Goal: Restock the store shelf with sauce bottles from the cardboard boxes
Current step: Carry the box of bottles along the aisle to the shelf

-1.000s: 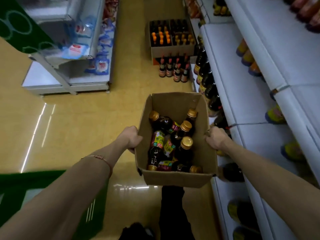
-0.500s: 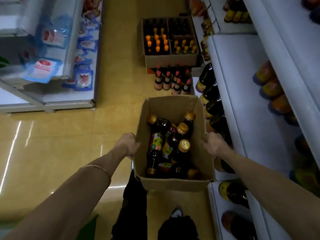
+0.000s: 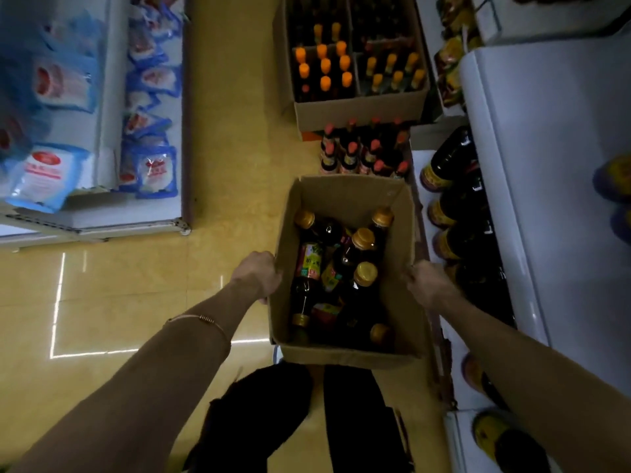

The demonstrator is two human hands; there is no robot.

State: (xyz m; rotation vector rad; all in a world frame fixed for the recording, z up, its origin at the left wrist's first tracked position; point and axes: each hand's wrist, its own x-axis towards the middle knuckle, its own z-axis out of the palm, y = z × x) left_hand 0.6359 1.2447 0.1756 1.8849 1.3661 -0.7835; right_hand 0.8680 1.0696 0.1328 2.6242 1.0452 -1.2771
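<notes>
Left hand and right hand are gripping opposite walls of the cardboard box, carrying its sauce bottles beside the shelf; setting it down probably comes next.

Your way ahead along the floor is narrow: the carried box fills the middle, with your left grip and right grip clamped on its side walls. Just beyond its far wall stand red-capped bottles, then an open carton touching them. To your right, the white shelf edge and its dark bottles crowd close. To your left, bare floor runs to the freezer cabinet.
</notes>
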